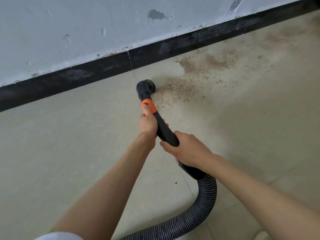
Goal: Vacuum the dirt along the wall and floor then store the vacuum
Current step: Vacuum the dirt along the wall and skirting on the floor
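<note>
A black vacuum wand point(166, 132) with an orange collar point(149, 106) ends in a round brush nozzle point(145, 85) that touches the floor at the left edge of a patch of brown dirt point(174, 90). More dirt point(207, 64) spreads to the right along the black baseboard point(86, 75). My left hand point(148, 124) grips the wand just below the orange collar. My right hand point(186, 148) grips the wand lower down, where it joins the ribbed grey hose point(199, 210). The vacuum body is out of view.
A chipped pale wall point(103, 23) rises above the baseboard. The floor is beige tile point(69, 144) with a grout line running under the hose. The hose loops down to the bottom edge of the view. A small dark speck point(176, 183) lies near the hose.
</note>
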The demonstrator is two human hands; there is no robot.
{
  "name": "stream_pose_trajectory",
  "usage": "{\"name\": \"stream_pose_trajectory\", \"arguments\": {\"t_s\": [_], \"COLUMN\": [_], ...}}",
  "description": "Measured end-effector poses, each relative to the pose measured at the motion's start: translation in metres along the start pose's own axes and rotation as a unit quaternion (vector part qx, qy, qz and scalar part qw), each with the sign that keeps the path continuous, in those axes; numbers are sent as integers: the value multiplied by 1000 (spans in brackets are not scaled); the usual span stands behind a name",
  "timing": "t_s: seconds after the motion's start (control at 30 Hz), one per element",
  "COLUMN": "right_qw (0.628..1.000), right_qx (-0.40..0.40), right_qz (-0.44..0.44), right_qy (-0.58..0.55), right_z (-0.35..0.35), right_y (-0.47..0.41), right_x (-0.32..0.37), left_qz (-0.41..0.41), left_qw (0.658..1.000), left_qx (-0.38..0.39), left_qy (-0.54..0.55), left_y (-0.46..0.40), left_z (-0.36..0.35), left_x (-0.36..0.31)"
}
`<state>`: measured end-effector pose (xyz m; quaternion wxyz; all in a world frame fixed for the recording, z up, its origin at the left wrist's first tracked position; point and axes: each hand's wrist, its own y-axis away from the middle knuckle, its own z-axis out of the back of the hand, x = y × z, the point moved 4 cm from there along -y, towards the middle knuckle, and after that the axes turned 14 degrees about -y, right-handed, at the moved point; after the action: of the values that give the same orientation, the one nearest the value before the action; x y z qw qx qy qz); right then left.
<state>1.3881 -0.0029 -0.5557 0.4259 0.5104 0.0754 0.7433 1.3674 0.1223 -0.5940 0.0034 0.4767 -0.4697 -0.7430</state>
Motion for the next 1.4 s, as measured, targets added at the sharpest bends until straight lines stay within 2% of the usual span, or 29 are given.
{"name": "stream_pose_trajectory", "arguments": {"t_s": [0.17, 0.43, 0.67, 0.87, 1.03, 1.4], "right_qw": [998, 996, 991, 986, 992, 997], "right_qx": [-36, -51, -84, -106, -71, 58], "right_qz": [-27, -30, -36, -40, -17, 53], "right_qy": [-40, -69, -100, -124, -102, 11], "right_z": [17, 36, 62, 66, 54, -21], "right_y": [1, -17, -31, -29, -32, -23], "right_x": [-9, -13, -32, -48, -33, 21], "left_qz": [-9, -15, -11, -40, -24, -2], "left_qw": [997, 996, 995, 989, 994, 995], "left_qx": [27, 22, 51, 56, 27, -89], "left_qy": [-68, -88, -90, -129, -104, 33], "left_y": [-7, -19, -25, -31, -33, -4], "left_z": [-28, -49, -85, -107, -80, 42], "left_x": [-12, -31, -47, -44, -40, -2]}}
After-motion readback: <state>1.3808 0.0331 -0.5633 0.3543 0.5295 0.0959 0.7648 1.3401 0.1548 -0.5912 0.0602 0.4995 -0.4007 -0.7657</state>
